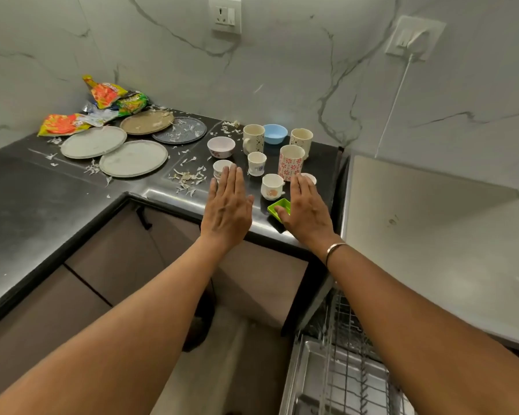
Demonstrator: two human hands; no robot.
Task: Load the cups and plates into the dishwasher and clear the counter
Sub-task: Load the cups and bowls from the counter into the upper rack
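Hands flat above the surface [57, 187] edge!
Left hand [226, 205] and right hand [307, 209], fingers straight and together, gripping nothing; cups [271, 187] just behind the green dish [282, 202], plates [133, 158] well left of it, dishwasher rack [342, 369] below it.

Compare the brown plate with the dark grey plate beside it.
The brown plate is tan; the dark grey plate is almost black. The brown plate carries only a few scraps near its rim, while the dark grey plate is strewn with white scraps. The brown plate lies nearer the snack wrappers; the dark grey plate lies nearer the white bowl. Both are round, flat on the counter and unwashed.
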